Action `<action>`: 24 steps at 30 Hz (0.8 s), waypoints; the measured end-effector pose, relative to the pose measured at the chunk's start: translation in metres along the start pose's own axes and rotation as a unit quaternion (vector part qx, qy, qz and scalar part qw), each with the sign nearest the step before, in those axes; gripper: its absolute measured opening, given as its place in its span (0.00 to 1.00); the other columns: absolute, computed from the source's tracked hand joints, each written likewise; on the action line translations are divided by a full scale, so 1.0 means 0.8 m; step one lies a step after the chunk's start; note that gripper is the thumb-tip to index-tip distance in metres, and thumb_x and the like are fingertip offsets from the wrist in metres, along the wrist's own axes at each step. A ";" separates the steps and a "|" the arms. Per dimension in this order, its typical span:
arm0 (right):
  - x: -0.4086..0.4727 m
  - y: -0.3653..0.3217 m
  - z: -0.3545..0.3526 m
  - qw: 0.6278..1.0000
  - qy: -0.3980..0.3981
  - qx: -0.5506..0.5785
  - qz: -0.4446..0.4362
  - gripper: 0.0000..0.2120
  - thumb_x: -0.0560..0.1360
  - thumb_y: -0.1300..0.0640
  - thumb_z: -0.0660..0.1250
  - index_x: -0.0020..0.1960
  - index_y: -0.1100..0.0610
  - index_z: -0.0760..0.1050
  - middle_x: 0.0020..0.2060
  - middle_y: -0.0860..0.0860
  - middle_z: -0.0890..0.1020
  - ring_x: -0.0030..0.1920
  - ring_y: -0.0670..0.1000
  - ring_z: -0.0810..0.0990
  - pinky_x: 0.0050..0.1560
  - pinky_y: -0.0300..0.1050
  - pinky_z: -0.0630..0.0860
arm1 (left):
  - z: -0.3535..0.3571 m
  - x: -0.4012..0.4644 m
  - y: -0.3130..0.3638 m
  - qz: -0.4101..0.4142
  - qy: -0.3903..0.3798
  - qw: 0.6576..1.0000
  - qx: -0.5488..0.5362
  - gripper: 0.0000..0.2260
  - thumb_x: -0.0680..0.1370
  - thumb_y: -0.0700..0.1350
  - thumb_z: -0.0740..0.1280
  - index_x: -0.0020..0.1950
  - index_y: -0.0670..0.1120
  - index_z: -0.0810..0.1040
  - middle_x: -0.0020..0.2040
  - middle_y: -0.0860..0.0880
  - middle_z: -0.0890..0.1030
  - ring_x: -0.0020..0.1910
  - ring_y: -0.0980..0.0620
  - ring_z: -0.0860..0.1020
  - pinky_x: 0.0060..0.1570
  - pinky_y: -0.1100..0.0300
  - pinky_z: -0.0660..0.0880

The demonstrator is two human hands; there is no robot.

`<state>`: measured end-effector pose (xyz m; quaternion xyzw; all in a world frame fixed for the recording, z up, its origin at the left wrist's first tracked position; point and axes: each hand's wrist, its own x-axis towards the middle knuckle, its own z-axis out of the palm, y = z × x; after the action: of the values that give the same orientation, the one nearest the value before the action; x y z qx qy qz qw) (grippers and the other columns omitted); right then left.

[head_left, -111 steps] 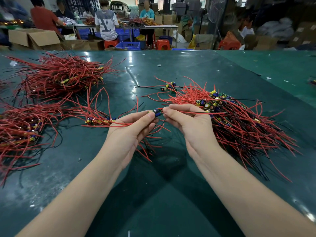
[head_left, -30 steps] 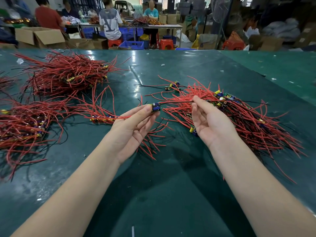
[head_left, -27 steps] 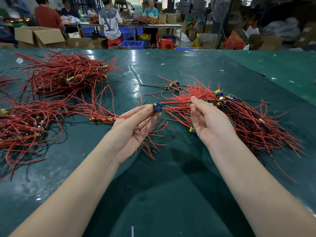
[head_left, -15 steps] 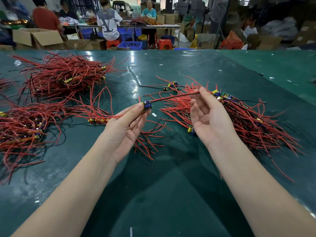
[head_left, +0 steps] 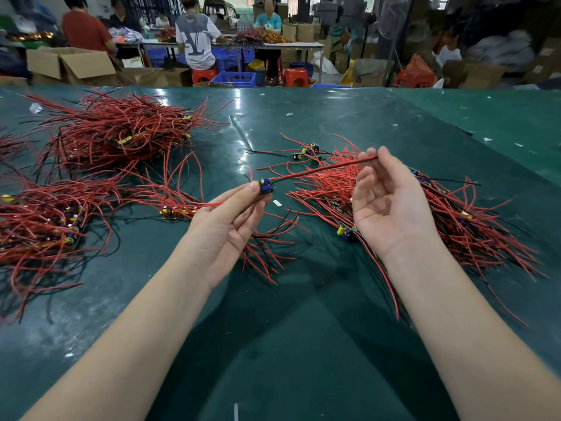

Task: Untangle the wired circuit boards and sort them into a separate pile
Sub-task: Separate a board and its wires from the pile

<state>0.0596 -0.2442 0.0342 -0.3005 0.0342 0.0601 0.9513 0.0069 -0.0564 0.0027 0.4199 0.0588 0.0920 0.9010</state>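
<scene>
bare green table (head_left: 273,344) open between the forearms, tangled wire pile (head_left: 440,214) crowding the right, sorted piles (head_left: 115,132) filling the left, clear strip at centre rear

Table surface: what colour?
Dark green table, glossy, seen in the head view.

The left wire pile (head_left: 36,226) runs off the picture's left edge.
</scene>
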 end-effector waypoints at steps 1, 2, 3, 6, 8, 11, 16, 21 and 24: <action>0.001 -0.001 0.000 1.000 0.001 -0.018 -0.011 0.14 0.76 0.59 0.68 0.32 0.57 0.82 0.32 0.49 0.83 0.27 0.42 0.78 0.27 0.31 0.74 | -0.001 0.001 0.001 0.003 0.005 1.000 -0.003 0.03 0.65 0.41 0.73 0.36 0.43 0.86 0.41 0.47 0.86 0.42 0.55 0.84 0.38 0.70 0.77; 0.001 0.000 0.000 0.999 0.001 -0.035 -0.020 0.14 0.76 0.58 0.68 0.33 0.57 0.82 0.32 0.49 0.83 0.28 0.42 0.78 0.27 0.31 0.74 | -0.001 0.000 0.002 0.006 0.009 1.000 -0.003 0.03 0.65 0.41 0.73 0.36 0.43 0.86 0.41 0.46 0.86 0.42 0.54 0.84 0.38 0.70 0.77; 0.001 0.000 0.000 0.999 0.000 -0.046 -0.026 0.12 0.76 0.57 0.68 0.35 0.56 0.82 0.33 0.49 0.84 0.28 0.42 0.79 0.28 0.31 0.75 | -0.001 0.000 0.002 0.009 0.011 1.000 0.000 0.03 0.65 0.41 0.73 0.36 0.43 0.86 0.41 0.46 0.86 0.43 0.54 0.84 0.38 0.69 0.78; 0.000 0.002 0.000 0.997 -0.002 -0.074 -0.039 0.07 0.74 0.51 0.71 0.44 0.55 0.80 0.38 0.50 0.85 0.30 0.44 0.80 0.30 0.32 0.75 | 0.000 -0.002 0.002 0.014 0.013 1.000 0.018 0.03 0.65 0.42 0.73 0.35 0.45 0.86 0.41 0.47 0.86 0.43 0.55 0.84 0.38 0.69 0.78; -0.001 0.006 0.002 0.993 -0.009 -0.106 -0.041 0.08 0.71 0.50 0.73 0.45 0.55 0.80 0.39 0.50 0.85 0.30 0.45 0.81 0.30 0.34 0.75 | 0.001 -0.002 0.001 0.010 0.017 0.999 0.037 0.03 0.64 0.43 0.73 0.35 0.47 0.86 0.40 0.49 0.85 0.40 0.56 0.84 0.36 0.69 0.77; -0.007 0.020 0.007 0.981 -0.063 -0.182 -0.012 0.10 0.67 0.53 0.73 0.45 0.56 0.79 0.36 0.49 0.84 0.30 0.46 0.81 0.31 0.35 0.77 | 0.004 -0.004 -0.002 0.004 0.017 0.999 0.046 0.04 0.64 0.43 0.73 0.38 0.46 0.85 0.37 0.50 0.84 0.36 0.58 0.81 0.34 0.71 0.76; -0.015 0.044 0.005 0.948 -0.173 -0.263 0.056 0.15 0.61 0.57 0.73 0.47 0.59 0.79 0.36 0.50 0.84 0.32 0.47 0.82 0.36 0.38 0.79 | 0.012 -0.008 -0.007 0.007 -0.023 0.999 0.040 0.04 0.65 0.39 0.71 0.37 0.44 0.85 0.37 0.49 0.84 0.34 0.60 0.81 0.36 0.72 0.76; -0.012 0.048 0.000 0.955 -0.170 -0.237 0.056 0.05 0.62 0.61 0.73 0.38 0.59 0.84 0.37 0.53 0.85 0.34 0.48 0.83 0.36 0.38 0.79 | 0.013 -0.011 -0.005 0.001 -0.059 0.998 0.030 0.08 0.70 0.39 0.68 0.45 0.43 0.85 0.41 0.48 0.85 0.39 0.57 0.83 0.40 0.71 0.77; -0.009 0.042 0.001 0.965 -0.148 -0.212 0.047 0.05 0.62 0.60 0.73 0.37 0.59 0.84 0.37 0.53 0.86 0.34 0.47 0.84 0.36 0.37 0.80 | 0.014 -0.011 -0.002 0.004 -0.034 0.999 0.027 0.07 0.77 0.39 0.65 0.52 0.42 0.81 0.42 0.48 0.84 0.40 0.54 0.83 0.39 0.69 0.78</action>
<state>0.0476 -0.2170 0.0168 -0.4808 -0.1065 0.1550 0.8564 0.0008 -0.0676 0.0091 0.4471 0.0292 0.0793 0.8905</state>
